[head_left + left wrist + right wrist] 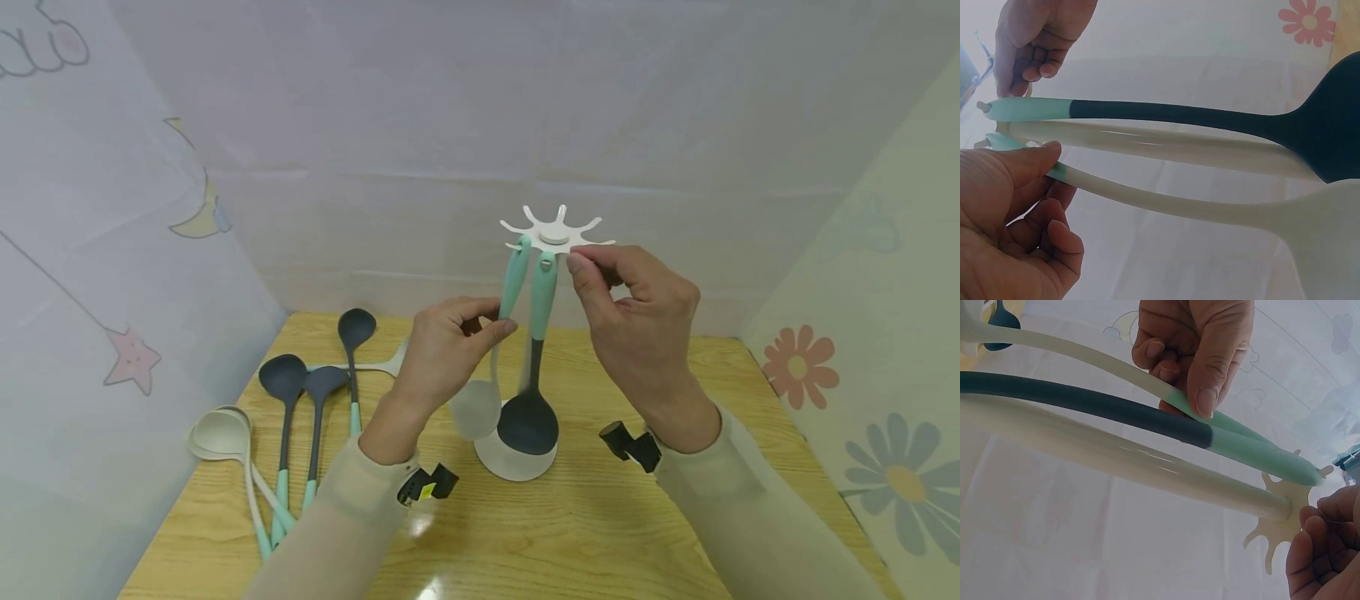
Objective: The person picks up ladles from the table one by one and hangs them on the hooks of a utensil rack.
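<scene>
A white utensil stand (553, 237) with hooked arms round its top rises from a round base (516, 462). From one hook hangs a dark spoon-like utensil (528, 423) with a mint-green handle. My left hand (450, 346) pinches the mint handle (513, 279) of a cream kitchen utensil (476, 408), thumb on one side and fingers behind. Its handle top is at a neighbouring hook; its broad head hangs beside the dark one. In the left wrist view the cream utensil (1235, 212) runs down from my fingers. My right hand (645, 321) pinches an arm of the stand's top.
On the left of the wooden table (600, 533) lie several utensils: dark ladles (282, 379), cream ladles (221, 433) and a cream utensil (393, 362) partly behind my left hand. Printed cloth walls (450, 108) enclose the table at the back and sides.
</scene>
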`<state>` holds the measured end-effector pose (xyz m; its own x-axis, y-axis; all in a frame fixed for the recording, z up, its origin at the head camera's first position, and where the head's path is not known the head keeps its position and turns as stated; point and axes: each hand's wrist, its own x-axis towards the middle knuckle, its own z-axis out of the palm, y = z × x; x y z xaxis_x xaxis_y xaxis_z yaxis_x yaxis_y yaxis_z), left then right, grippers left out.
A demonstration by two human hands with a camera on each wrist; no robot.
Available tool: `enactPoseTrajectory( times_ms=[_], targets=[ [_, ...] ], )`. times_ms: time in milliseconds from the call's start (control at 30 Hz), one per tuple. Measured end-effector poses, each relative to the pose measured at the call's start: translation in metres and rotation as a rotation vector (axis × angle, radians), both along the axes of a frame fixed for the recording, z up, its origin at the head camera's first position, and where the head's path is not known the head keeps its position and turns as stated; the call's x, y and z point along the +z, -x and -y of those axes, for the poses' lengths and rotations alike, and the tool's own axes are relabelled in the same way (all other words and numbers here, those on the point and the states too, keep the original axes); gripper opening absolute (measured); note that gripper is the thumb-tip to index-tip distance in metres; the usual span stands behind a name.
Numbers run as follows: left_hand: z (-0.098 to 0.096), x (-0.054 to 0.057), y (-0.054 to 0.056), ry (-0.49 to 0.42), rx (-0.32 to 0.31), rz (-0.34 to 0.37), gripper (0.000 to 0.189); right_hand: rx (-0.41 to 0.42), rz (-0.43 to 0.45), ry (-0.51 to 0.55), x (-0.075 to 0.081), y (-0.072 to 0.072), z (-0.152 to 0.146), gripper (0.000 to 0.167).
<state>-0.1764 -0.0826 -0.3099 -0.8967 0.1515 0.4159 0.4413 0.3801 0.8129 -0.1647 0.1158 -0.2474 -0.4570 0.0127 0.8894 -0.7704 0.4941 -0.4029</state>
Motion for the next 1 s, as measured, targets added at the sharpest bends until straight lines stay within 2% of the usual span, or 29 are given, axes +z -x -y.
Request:
enactPoseTrajectory(
  times_ms=[333,500,700,1000],
  targets=[
    [0.001,-0.001,0.000,-0.018,-0.019,-0.006,0.029,-0.001,0.000,-0.003,-0.001,0.000,0.000,0.005],
    [0.009,-0.003,-0.003,-0.055,-0.021,-0.015,0.031,0.008,-0.003,0.006,-0.001,0.000,0.000,0.005],
    [0.034,-0.009,-0.003,-0.022,0.057,-0.028,0.031,0.023,-0.014,0.029,-0.001,0.001,0.001,0.004],
    [0.087,-0.029,0.004,0.129,0.182,0.084,0.029,0.040,-0.003,0.042,-0.001,0.001,0.002,0.005]
  ],
)
